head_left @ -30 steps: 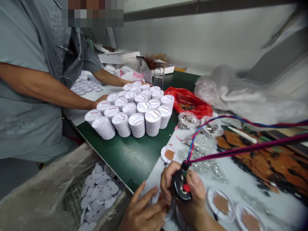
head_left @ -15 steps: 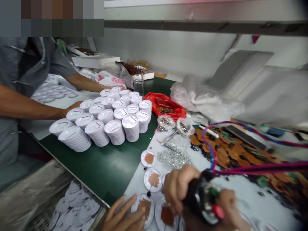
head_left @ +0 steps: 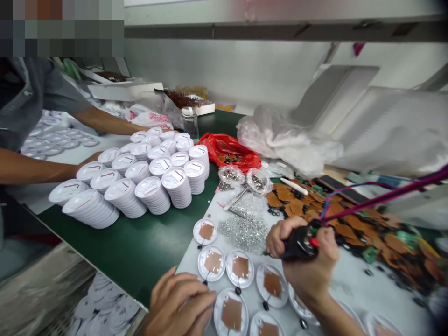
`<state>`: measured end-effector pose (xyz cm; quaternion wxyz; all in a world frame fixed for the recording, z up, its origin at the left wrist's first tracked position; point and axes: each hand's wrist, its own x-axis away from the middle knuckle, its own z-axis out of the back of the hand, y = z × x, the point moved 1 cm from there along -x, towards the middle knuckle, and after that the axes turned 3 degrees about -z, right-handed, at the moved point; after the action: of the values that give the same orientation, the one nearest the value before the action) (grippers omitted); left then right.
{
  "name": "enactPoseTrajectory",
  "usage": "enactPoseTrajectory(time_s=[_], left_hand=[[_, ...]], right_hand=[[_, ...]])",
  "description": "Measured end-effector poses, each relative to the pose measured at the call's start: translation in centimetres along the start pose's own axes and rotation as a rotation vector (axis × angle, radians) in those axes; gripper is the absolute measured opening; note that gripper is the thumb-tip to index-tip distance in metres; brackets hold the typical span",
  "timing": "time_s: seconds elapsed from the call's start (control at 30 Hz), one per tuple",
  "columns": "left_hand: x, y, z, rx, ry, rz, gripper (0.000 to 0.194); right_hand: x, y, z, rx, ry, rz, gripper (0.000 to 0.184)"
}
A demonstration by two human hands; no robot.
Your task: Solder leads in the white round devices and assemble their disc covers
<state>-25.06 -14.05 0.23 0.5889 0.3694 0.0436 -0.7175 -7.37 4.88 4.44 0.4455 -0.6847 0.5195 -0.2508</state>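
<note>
My right hand (head_left: 308, 261) is wrapped around a black electric screwdriver (head_left: 301, 243) with a red button and a cord. It is raised above the white work surface, beside a pile of tiny shiny silvery parts (head_left: 241, 228). Fingers loosely bent and apart, my left hand (head_left: 180, 303) rests at the lower edge of view, close to a white round disc (head_left: 231, 313) that carries a brown square board. Several similar discs with boards and small black parts on leads, such as one disc (head_left: 212, 263), lie in loose rows around and below my hands.
Stacked white discs (head_left: 154, 193) stand on the green mat (head_left: 150, 252), with a co-worker's arms (head_left: 38, 165) behind them. A red bag (head_left: 229, 154), two small bags of metal parts (head_left: 259, 181) and heaped brown boards (head_left: 350, 219) lie farther back. Loose discs (head_left: 100, 303) fill a container below.
My right hand and the screwdriver have risen up and to the right, off the discs. My left hand has drawn back left from a disc, its fingers more bent. The view has shifted slightly.
</note>
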Motion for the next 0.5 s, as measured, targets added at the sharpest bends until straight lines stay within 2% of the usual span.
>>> enactPoseTrajectory(time_s=[0.1, 0.27, 0.4, 0.5], left_hand=[[-3.0, 0.7, -1.2, 0.128, -0.094, -0.009, 0.032], [-6.8, 2.1, -5.2, 0.299, -0.206, 0.173, 0.033], [-7.9, 2.5, -6.9, 0.398, -0.232, 0.232, 0.011], [-7.7, 2.4, -6.8, 0.417, -0.204, 0.247, 0.015]], right_hand=[[0.6, -1.5, -0.7, -0.046, -0.017, -0.015, 0.055], [1.9, -3.3, -1.7, -0.097, -0.119, -0.055, 0.057], [2.4, -4.0, -2.0, -0.111, -0.171, -0.114, 0.058], [2.5, -4.4, -2.4, -0.127, -0.171, -0.143, 0.057]])
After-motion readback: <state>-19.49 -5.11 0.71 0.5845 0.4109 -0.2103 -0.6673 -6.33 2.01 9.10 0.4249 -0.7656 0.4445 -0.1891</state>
